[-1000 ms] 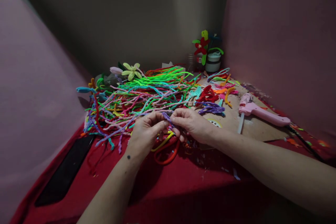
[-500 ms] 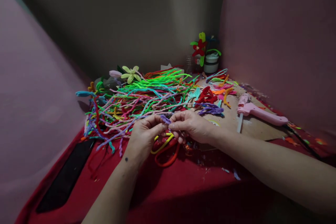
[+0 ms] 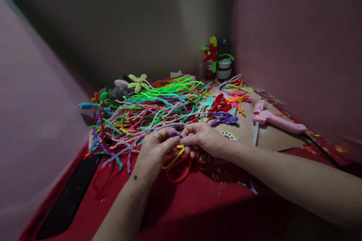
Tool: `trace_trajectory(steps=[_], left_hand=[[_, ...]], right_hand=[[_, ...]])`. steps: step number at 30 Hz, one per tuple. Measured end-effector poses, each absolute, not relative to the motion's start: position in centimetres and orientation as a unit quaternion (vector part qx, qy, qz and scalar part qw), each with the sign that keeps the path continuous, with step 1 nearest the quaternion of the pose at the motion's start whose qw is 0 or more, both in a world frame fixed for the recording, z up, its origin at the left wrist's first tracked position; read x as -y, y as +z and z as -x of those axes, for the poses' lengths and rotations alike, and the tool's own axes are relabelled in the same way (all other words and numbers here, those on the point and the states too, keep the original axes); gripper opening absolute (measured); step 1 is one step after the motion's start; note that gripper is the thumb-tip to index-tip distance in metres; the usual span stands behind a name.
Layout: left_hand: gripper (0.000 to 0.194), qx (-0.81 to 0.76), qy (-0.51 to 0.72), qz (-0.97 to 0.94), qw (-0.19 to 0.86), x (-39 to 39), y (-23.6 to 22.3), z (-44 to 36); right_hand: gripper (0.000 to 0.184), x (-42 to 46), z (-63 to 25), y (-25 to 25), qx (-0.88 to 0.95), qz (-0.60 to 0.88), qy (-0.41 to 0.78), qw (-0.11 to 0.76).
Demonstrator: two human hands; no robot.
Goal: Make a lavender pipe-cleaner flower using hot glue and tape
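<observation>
Between my fingertips is a short purple pipe cleaner (image 3: pixel 175 134), apparently folded. My left hand (image 3: pixel 157 148) pinches its left end, and my right hand (image 3: pixel 202 138) pinches the other, the two hands almost touching. Just below them, scissors with a yellow and red handle (image 3: pixel 181 175) lie on the red cloth; their blades are hidden. A big heap of colourful pipe cleaners (image 3: pixel 158 101) spreads behind my hands. Right of it, bent purple pieces (image 3: pixel 224 119) and red looped pieces (image 3: pixel 220 103) rest on a cardboard sheet (image 3: pixel 266 139).
A pink glue gun (image 3: pixel 278 120) stands on the cardboard, its cord running right. A black phone-like slab (image 3: pixel 69 199) lies at left. At the back are a pale yellow pipe-cleaner flower (image 3: pixel 138 83), a red flower (image 3: pixel 210 52) and a lidded cup (image 3: pixel 224 68). Scraps dot the red cloth (image 3: pixel 198 203).
The purple piece between my fingers has turned slightly and shows less of its length. Both hands stay close together in a pinch. The whole view has shifted a little.
</observation>
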State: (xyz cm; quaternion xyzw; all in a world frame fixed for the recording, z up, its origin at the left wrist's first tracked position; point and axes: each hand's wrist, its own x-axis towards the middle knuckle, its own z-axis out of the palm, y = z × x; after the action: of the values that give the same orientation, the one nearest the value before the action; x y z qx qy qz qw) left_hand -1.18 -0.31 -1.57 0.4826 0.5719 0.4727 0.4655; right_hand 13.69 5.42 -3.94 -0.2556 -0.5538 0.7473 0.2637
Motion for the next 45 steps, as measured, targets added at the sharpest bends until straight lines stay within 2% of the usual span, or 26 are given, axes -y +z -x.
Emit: trace_trajectory(steps=[4, 8, 14, 20, 25, 29, 31, 34, 40, 45], left_hand=[[0.015, -0.571, 0.482, -0.487, 0.453, 0.3, -1.6, 1.2], [0.015, -0.572, 0.485, -0.474, 0.461, 0.1, -2.0, 0.9], [0.015, -0.554, 0.522, -0.421, 0.494, -0.4, -2.4, -0.3], [0.027, -0.553, 0.528, -0.449, 0.461, -0.6, -2.4, -0.5], [0.036, -0.532, 0.539, -0.446, 0.478, -1.0, -2.3, 0.6], [0.029, -0.534, 0.532, -0.480, 0.449, -1.1, -2.1, 1.4], [0.022, -0.550, 0.511, -0.517, 0.412, -1.0, -1.9, 1.6], [0.016, -0.561, 0.461, -0.546, 0.419, -0.6, -1.5, 1.6], [0.019, -0.601, 0.448, -0.528, 0.399, -0.5, -0.9, 1.0], [0.017, -0.609, 0.422, -0.549, 0.388, -0.9, -0.3, 0.8]], right_hand=[[0.013, -5.5, -13.8, -3.9, 0.534, 0.241, 0.765, 0.266], [0.007, -5.1, -13.4, -3.7, 0.557, 0.273, 0.726, 0.296], [0.011, -4.6, -12.7, -4.2, 0.571, 0.335, 0.670, 0.337], [0.011, -5.0, -13.1, -4.3, 0.553, 0.333, 0.695, 0.315], [0.017, -5.3, -13.3, -4.2, 0.587, 0.317, 0.678, 0.308], [0.024, -5.2, -13.3, -4.0, 0.660, 0.297, 0.619, 0.307], [0.024, -5.1, -13.3, -3.9, 0.672, 0.297, 0.609, 0.301], [0.019, -4.9, -13.3, -3.9, 0.668, 0.298, 0.615, 0.294], [0.020, -4.9, -13.2, -4.3, 0.684, 0.284, 0.606, 0.290], [0.021, -5.3, -13.4, -4.2, 0.642, 0.272, 0.667, 0.264]])
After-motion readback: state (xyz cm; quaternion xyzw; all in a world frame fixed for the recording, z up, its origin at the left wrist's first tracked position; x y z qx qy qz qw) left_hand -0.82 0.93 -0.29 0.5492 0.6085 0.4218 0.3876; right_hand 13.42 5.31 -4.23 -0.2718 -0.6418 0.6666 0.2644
